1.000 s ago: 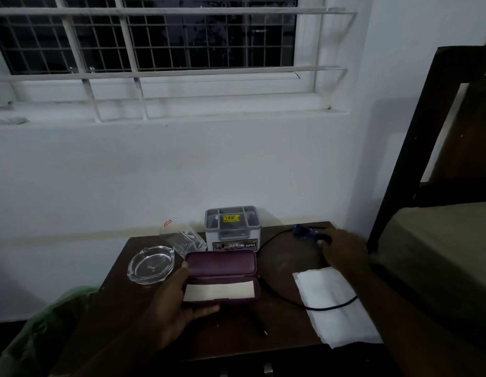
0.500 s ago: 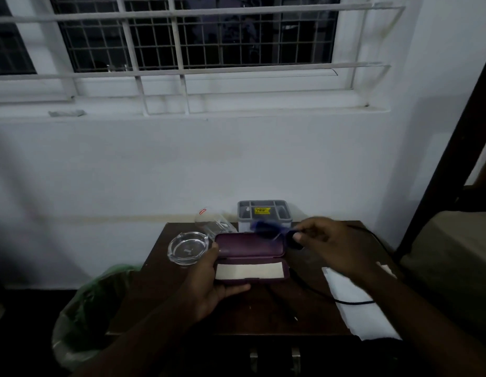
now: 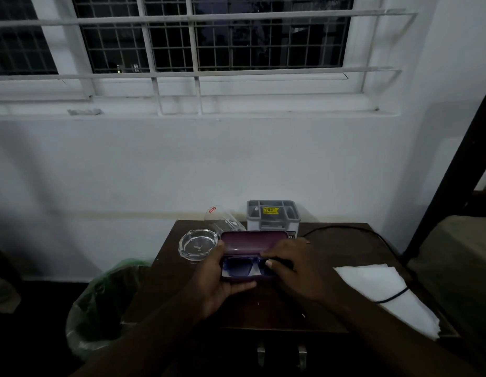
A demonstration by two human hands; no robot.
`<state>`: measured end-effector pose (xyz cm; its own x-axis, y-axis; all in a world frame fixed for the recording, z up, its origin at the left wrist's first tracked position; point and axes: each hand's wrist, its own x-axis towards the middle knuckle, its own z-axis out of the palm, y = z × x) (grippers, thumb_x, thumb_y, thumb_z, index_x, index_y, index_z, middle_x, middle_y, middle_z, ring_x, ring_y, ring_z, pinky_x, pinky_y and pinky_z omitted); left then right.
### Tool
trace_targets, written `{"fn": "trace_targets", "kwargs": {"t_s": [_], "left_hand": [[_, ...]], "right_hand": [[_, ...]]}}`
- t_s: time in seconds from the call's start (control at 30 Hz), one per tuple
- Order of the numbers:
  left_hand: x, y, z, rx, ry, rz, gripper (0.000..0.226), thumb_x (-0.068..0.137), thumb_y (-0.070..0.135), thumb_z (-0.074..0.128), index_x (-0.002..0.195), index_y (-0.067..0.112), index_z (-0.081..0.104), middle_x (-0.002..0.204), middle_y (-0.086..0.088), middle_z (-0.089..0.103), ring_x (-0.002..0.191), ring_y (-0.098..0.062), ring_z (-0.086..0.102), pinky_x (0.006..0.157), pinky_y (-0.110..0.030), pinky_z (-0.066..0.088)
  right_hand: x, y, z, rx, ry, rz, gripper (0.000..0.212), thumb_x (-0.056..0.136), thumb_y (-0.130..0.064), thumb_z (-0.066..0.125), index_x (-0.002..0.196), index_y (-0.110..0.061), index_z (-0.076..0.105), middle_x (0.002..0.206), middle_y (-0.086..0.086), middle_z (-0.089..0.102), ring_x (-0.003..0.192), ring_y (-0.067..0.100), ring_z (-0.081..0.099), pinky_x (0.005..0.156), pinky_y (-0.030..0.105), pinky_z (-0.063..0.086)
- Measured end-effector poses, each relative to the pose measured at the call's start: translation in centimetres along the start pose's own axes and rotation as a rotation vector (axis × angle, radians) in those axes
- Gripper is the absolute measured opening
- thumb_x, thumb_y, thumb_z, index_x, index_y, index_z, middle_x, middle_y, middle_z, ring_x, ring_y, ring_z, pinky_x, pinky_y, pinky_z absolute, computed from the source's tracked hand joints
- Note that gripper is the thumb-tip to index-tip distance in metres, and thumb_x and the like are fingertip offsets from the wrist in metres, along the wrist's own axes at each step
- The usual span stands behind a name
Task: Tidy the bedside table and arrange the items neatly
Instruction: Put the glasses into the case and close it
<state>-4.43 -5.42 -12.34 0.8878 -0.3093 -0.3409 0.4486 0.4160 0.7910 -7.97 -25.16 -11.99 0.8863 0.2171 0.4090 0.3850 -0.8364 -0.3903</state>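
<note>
A purple glasses case point(image 3: 252, 242) stands open on the dark wooden bedside table point(image 3: 342, 243). My left hand point(image 3: 218, 278) grips the case's left end and front edge. Blue-framed glasses point(image 3: 240, 268) lie inside the case's lower half. My right hand point(image 3: 293, 265) holds their right side, thumb pressed on the frame and fingers curled over it, hiding that part of the case.
A glass ashtray point(image 3: 197, 244) sits at the table's left, a tipped clear glass point(image 3: 224, 220) and a grey organiser box point(image 3: 273, 217) at the back. A white cloth point(image 3: 383, 289) and black cable point(image 3: 394, 299) lie right. A green-lined bin point(image 3: 100, 308) stands left, a bed point(image 3: 459, 262) right.
My right hand carried the blue glasses from the table's back right over to the case and set them into its lower half. The left hand kept holding the case.
</note>
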Motion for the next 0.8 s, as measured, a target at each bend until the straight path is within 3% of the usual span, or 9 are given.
{"fn": "trace_targets", "kwargs": {"t_s": [0.07, 0.13, 0.17, 0.27, 0.33, 0.4, 0.53, 0.67, 0.8], "left_hand": [[0.0, 0.0, 0.0, 0.006, -0.007, 0.001, 0.037, 0.100, 0.042, 0.041, 0.102, 0.013, 0.064, 0.098, -0.015, 0.071, 0.091, -0.039, 0.066, 0.076, -0.054, 0.053], [0.1, 0.1, -0.1, 0.010, -0.010, 0.000, 0.037, 0.100, 0.042, 0.041, 0.105, 0.012, 0.064, 0.099, -0.015, 0.072, 0.091, -0.038, 0.067, 0.074, -0.053, 0.055], [0.1, 0.1, -0.1, 0.011, -0.013, -0.001, 0.037, 0.100, 0.042, 0.042, 0.108, 0.013, 0.064, 0.101, -0.016, 0.072, 0.091, -0.038, 0.067, 0.074, -0.052, 0.055], [0.1, 0.4, -0.3, -0.001, -0.011, -0.013, 0.036, 0.099, 0.042, 0.044, 0.111, 0.013, 0.063, 0.109, -0.018, 0.068, 0.097, -0.040, 0.065, 0.077, -0.055, 0.055], [0.2, 0.5, -0.5, -0.004, -0.034, -0.018, 0.039, 0.098, 0.043, 0.046, 0.115, 0.013, 0.063, 0.115, -0.019, 0.067, 0.101, -0.041, 0.065, 0.078, -0.056, 0.055], [0.1, 0.5, -0.6, 0.011, -0.072, -0.019, 0.046, 0.095, 0.050, 0.045, 0.114, 0.015, 0.067, 0.114, -0.016, 0.070, 0.105, -0.041, 0.065, 0.085, -0.059, 0.053], [0.2, 0.7, -0.9, -0.015, -0.107, -0.057, 0.063, 0.093, 0.063, 0.036, 0.113, 0.012, 0.065, 0.115, -0.020, 0.067, 0.109, -0.045, 0.061, 0.090, -0.061, 0.050], [0.0, 0.9, -0.6, 0.002, -0.113, -0.067, 0.020, 0.094, 0.027, 0.054, 0.106, 0.011, 0.057, 0.120, -0.022, 0.062, 0.106, -0.041, 0.062, 0.078, -0.053, 0.057], [0.5, 0.7, -0.7, -0.003, -0.085, -0.030, 0.036, 0.089, 0.000, 0.057, 0.123, 0.010, 0.051, 0.127, -0.022, 0.054, 0.108, -0.040, 0.061, 0.070, -0.051, 0.060]], "right_hand": [[-0.1, 0.0, 0.2, -0.056, -0.003, 0.015, 0.041, 0.088, -0.053, 0.041, 0.112, -0.034, 0.069, 0.100, -0.008, 0.060, 0.096, 0.012, 0.055, 0.088, 0.032, 0.044], [-0.1, 0.2, 0.4, -0.023, 0.077, 0.058, 0.030, 0.085, -0.051, 0.053, 0.108, -0.036, 0.065, 0.100, -0.010, 0.053, 0.095, 0.009, 0.051, 0.086, 0.030, 0.046], [0.0, 0.3, 0.6, 0.063, 0.144, 0.117, 0.026, 0.082, -0.047, 0.062, 0.105, -0.036, 0.061, 0.101, -0.011, 0.051, 0.095, 0.007, 0.052, 0.083, 0.028, 0.048], [0.4, -0.1, 0.5, 0.432, 0.299, 0.392, 0.045, 0.076, -0.044, 0.075, 0.111, -0.038, 0.047, 0.112, -0.008, 0.046, 0.099, 0.012, 0.055, 0.081, 0.031, 0.052], [0.5, -0.3, 0.0, 0.656, 0.196, 0.554, 0.057, 0.077, -0.053, 0.071, 0.126, -0.044, 0.042, 0.125, -0.005, 0.045, 0.110, 0.016, 0.054, 0.090, 0.039, 0.053], [0.2, -0.8, -0.5, 0.927, 0.022, 0.668, 0.049, 0.082, -0.057, 0.063, 0.127, -0.048, 0.044, 0.129, -0.004, 0.053, 0.114, 0.020, 0.058, 0.085, 0.044, 0.056], [0.1, -1.1, -1.0, 1.117, 0.007, 0.740, 0.032, 0.090, -0.054, 0.054, 0.110, -0.029, 0.058, 0.110, 0.003, 0.068, 0.099, 0.028, 0.070, 0.077, 0.043, 0.057], [0.3, -0.6, -0.6, 1.119, 0.037, 0.829, 0.027, 0.090, -0.041, 0.062, 0.100, -0.017, 0.055, 0.111, 0.011, 0.068, 0.101, 0.030, 0.067, 0.076, 0.044, 0.057], [0.3, 0.0, -0.2, 1.130, 0.087, 0.865, 0.035, 0.085, -0.017, 0.071, 0.109, -0.019, 0.047, 0.120, 0.016, 0.061, 0.103, 0.030, 0.065, 0.075, 0.042, 0.059]]}}
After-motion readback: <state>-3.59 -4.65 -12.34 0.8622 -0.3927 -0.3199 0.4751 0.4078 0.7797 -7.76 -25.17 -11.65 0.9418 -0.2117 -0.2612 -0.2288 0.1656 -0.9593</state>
